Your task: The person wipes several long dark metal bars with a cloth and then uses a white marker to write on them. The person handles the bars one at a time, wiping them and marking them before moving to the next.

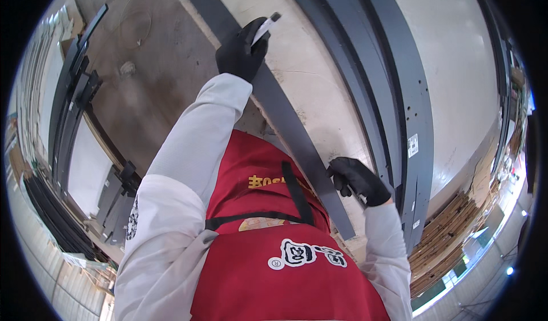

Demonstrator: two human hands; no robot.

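My left hand [242,52], in a black glove, is closed around a white marker pen [262,31] with a black end. It rests over a long, narrow dark grey strip [284,111] that runs diagonally across a pale work surface [314,79]. My right hand [358,180], also in a black glove, is beside the lower part of the strip, fingers curled. Something small and shiny shows under this hand, but whether it is held cannot be told. Several long dark grey boards [381,64] lie to the right of the strip, the outer one with small holes and a label.
On the left, more dark boards [68,102] stand near a brown, dusty surface [141,85]. Stacked brown boards [449,231] lie at the lower right. A red apron [265,175] touches or nears the strip's edge; a pale panel [454,55] is at the upper right.
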